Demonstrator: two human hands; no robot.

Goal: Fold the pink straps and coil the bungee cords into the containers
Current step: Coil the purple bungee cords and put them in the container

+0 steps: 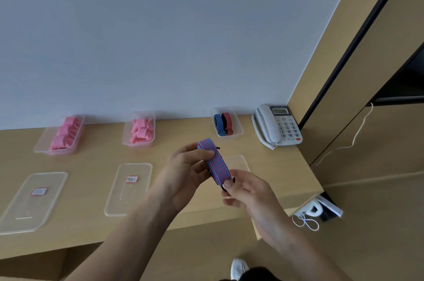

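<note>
A blue bungee cord with red stripes (215,161) is coiled into a flat loop above the wooden desk (96,161). My left hand (185,172) grips its upper end, thumb across the band. My right hand (245,191) pinches the lower end, where dark hooks poke out. Against the wall stands a clear container (236,129) holding a blue coil (219,124) and a red-and-black coil (227,123). Two more clear containers, one on the left (42,143) and one in the middle (126,138), hold folded pink straps (66,133) and pink straps (141,130).
Two clear lids with red labels lie on the near desk, one at the left (34,200) and one beside it (129,189); a third lid (239,162) lies behind my hands. A white desk phone (277,125) stands at the right corner. A socket with white cable (314,212) sits below the desk edge.
</note>
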